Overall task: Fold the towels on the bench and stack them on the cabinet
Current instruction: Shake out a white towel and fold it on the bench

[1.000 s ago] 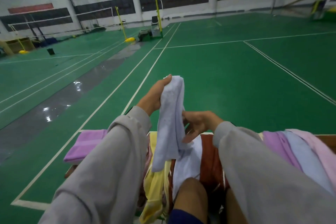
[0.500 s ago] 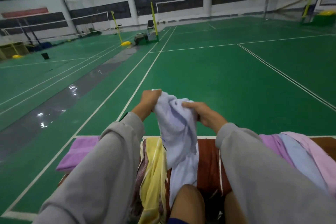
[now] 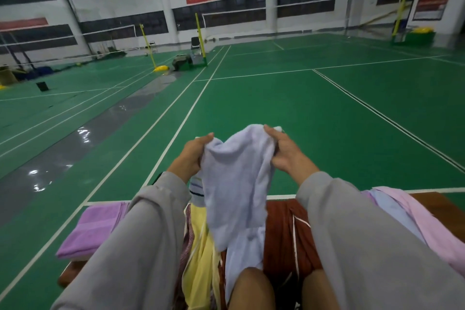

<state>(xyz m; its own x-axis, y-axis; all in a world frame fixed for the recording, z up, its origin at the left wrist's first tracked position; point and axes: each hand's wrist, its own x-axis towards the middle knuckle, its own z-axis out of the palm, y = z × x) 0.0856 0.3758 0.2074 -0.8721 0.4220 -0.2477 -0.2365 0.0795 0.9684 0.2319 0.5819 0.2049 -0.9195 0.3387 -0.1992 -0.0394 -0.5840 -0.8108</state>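
Nearest, two bare knees (image 3: 251, 287) are seen at the bottom edge. A yellow towel (image 3: 201, 259) and a rust-brown towel (image 3: 281, 234) are draped over the bench (image 3: 437, 204) just beyond them. A folded purple towel (image 3: 93, 231) is laid flat at the bench's left end, and a pink towel (image 3: 427, 221) is heaped at its right end.

Above the bench, a pale lavender towel (image 3: 236, 184) is held up between both hands. Its upper left corner is gripped by the left hand (image 3: 193, 156), with the fingers curled tight over the cloth. Its upper right corner is pinched by the right hand (image 3: 286, 153), thumb on top and fingers closed beneath. The top edge is bunched between the two grips. The long axis is kept vertical, and the lower end hangs down to the knees.

Farther off, a green court floor (image 3: 302, 113) is crossed by white lines, and yellow net posts (image 3: 200, 38) are set before the wall.
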